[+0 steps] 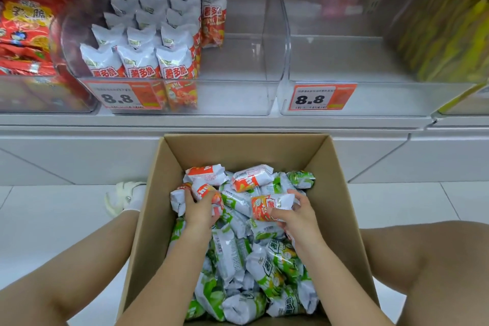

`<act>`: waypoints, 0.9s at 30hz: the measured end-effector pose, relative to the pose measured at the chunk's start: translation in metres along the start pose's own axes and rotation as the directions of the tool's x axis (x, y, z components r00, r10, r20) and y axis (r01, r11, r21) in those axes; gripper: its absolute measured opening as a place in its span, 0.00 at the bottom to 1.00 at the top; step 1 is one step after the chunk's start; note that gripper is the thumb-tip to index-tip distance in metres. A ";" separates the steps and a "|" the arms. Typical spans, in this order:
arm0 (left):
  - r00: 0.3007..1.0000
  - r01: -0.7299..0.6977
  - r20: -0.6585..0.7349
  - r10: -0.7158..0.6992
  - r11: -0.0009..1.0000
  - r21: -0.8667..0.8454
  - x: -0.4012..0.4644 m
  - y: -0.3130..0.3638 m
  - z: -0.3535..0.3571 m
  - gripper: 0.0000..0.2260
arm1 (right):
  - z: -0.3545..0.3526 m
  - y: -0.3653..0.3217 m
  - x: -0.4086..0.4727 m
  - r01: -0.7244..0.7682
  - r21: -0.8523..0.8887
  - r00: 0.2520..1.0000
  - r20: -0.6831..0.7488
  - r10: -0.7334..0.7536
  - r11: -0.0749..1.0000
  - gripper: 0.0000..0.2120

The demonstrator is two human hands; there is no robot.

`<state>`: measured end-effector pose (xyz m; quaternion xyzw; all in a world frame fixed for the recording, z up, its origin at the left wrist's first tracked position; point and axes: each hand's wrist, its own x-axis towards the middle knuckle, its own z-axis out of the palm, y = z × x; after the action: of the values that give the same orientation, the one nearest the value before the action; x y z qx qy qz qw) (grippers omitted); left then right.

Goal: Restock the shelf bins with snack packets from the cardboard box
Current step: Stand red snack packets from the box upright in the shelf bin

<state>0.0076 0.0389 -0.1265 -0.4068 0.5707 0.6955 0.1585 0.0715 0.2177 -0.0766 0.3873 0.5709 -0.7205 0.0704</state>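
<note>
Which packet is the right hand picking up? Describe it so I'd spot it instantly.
Look into the open cardboard box on the floor below the shelf. The right hand holds an orange-and-white packet lying sideways at the pile's right; the packets beneath it are green-and-white.

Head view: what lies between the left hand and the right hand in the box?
In the head view, green-and-white snack packets fill the gap between the left hand and right hand, inside the cardboard box.

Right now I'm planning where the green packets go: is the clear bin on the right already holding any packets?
No, the right clear bin shows only its bare floor and walls behind the 8.8 price tag.
</note>
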 end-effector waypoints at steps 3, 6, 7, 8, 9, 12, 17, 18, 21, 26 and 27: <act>0.968 0.119 0.237 -0.078 0.980 -0.162 -0.044 0.006 -0.015 0.14 | 0.003 -0.003 -0.006 0.099 -0.075 0.994 -0.034 -0.101 0.992 0.24; 0.868 0.246 0.491 -0.073 0.923 -0.297 -0.078 0.011 -0.029 0.18 | 0.002 -0.012 -0.019 0.136 -0.085 0.990 -0.022 -0.138 0.987 0.20; 0.849 0.253 0.525 -0.056 0.916 -0.312 -0.087 0.017 -0.030 0.19 | 0.001 -0.016 -0.023 0.134 -0.064 0.991 0.002 -0.134 0.989 0.20; 0.836 0.244 0.546 -0.046 0.923 -0.296 -0.095 0.023 -0.031 0.19 | 0.000 -0.021 -0.028 0.140 -0.057 0.990 0.033 -0.138 0.989 0.19; 0.825 0.213 0.565 -0.028 0.940 -0.265 -0.101 0.027 -0.030 0.20 | 0.000 -0.025 -0.033 0.157 -0.050 0.986 0.068 -0.154 0.986 0.18; 0.845 -0.023 0.533 0.047 0.998 -0.052 -0.118 0.041 -0.028 0.39 | 0.001 -0.039 -0.050 0.183 0.025 0.974 0.129 -0.185 0.983 0.20; 0.765 -0.233 0.616 0.189 0.973 -0.010 -0.149 0.064 -0.027 0.33 | 0.010 -0.064 -0.082 0.250 0.062 0.934 0.247 -0.258 0.966 0.13; 0.734 -0.231 0.648 0.202 0.972 -0.042 -0.159 0.069 -0.024 0.23 | 0.014 -0.069 -0.086 0.261 0.066 0.925 0.269 -0.269 0.963 0.14; 0.708 -0.217 0.667 0.233 0.970 -0.108 -0.175 0.084 -0.016 0.20 | 0.031 -0.089 -0.100 0.286 0.108 0.895 0.326 -0.305 0.952 0.15; 0.687 -0.342 0.637 0.351 0.929 -0.144 -0.185 0.117 -0.011 0.21 | 0.050 -0.122 -0.124 0.284 0.147 0.814 0.484 -0.319 0.947 0.20; 0.674 -0.393 0.631 0.384 0.910 -0.134 -0.188 0.122 -0.011 0.20 | 0.055 -0.127 -0.126 0.302 0.135 0.796 0.509 -0.328 0.944 0.20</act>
<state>0.0442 0.0382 0.0946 -0.0109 0.5584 0.8060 0.1959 0.0634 0.1698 0.1046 0.0773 0.5692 -0.8132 0.0934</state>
